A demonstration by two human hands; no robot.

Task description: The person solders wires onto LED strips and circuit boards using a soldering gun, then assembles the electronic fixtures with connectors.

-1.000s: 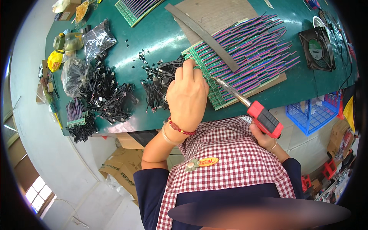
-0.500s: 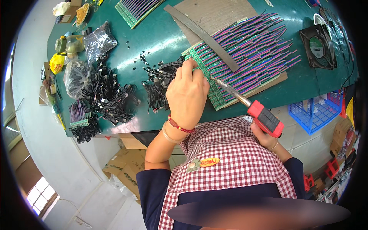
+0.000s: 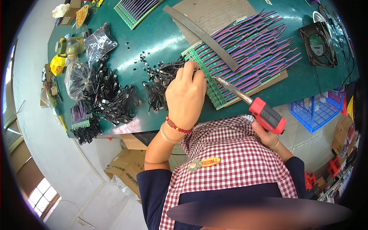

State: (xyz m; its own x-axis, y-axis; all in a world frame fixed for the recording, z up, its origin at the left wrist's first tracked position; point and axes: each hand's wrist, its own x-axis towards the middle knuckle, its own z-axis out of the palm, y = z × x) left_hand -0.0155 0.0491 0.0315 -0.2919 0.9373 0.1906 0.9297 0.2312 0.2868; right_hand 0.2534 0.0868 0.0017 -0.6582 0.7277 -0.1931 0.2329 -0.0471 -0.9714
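Note:
My right hand (image 3: pixel 264 132) is wrapped round the red and black handle of a soldering iron (image 3: pixel 267 115). The iron's long metal barrel slants up and left, its tip at the green circuit board strip (image 3: pixel 215 94). Many pink, blue and black wires (image 3: pixel 257 50) run from the boards toward the right. At the boards' left edge, my left hand (image 3: pixel 186 94) is closed in a pinch; its fingertips and whatever they hold are hidden behind the hand. A curved grey metal bar (image 3: pixel 207 38) lies across the wires.
Black cable bundles (image 3: pixel 111 92) and small black connectors (image 3: pixel 147 65) lie left of my left hand. Clear bags (image 3: pixel 100 42) stand farther left. At the right is a black fan (image 3: pixel 317 45), with a blue crate (image 3: pixel 316 109) below the table edge. Another wired board (image 3: pixel 134 17) lies at the back.
Very little differs. My left hand has shifted slightly left and down, and the soldering iron's handle has moved a touch to the right, its tip still at the board.

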